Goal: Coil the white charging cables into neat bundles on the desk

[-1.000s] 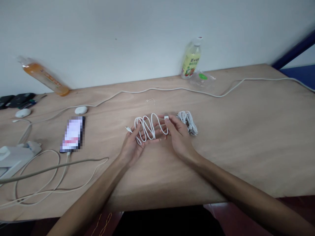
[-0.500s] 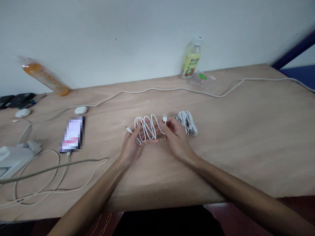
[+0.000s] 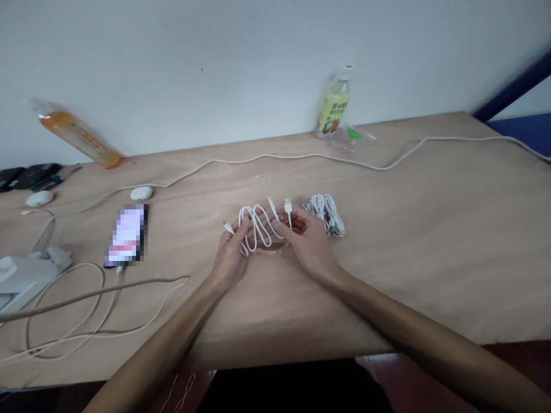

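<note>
Loops got squeezed tighter since a second ago, left hand (image 3: 230, 255) and right hand (image 3: 307, 244) both gripping the white USB cable (image 3: 257, 226), so its springy coils could easily pop loose mid-frame.

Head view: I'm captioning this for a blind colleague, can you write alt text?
Two bare hands hold a looped white cable over a wooden table: the left hand grips the loops, the right hand holds the end with the USB plug. A second coiled cable lies just right of them, a phone to the left, two bottles by the wall.
</note>
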Demonstrator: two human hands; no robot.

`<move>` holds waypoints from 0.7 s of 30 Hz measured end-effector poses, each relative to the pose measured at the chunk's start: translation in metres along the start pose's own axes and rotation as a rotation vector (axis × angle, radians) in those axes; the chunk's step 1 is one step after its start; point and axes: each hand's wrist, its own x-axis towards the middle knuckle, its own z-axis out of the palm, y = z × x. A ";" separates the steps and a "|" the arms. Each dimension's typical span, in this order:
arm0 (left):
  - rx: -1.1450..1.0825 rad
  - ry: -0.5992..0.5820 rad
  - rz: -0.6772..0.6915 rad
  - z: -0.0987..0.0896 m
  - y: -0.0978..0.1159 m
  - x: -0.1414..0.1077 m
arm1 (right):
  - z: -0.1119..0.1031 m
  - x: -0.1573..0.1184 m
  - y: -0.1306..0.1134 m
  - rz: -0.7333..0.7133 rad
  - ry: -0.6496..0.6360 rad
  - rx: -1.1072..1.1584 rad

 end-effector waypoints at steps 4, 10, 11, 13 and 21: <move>0.012 0.009 0.035 -0.001 0.000 0.002 | 0.000 0.001 -0.002 0.027 -0.011 0.002; 0.027 0.038 0.083 -0.004 -0.001 0.005 | -0.001 0.002 -0.003 0.043 -0.020 0.013; 0.032 0.040 0.085 -0.004 -0.001 0.005 | -0.001 0.002 -0.003 0.049 -0.012 0.011; 0.041 0.049 0.089 -0.004 -0.001 0.006 | -0.001 0.002 -0.003 0.068 0.002 0.015; 0.049 0.084 0.044 -0.007 0.002 0.007 | 0.001 0.002 -0.002 0.110 0.004 0.106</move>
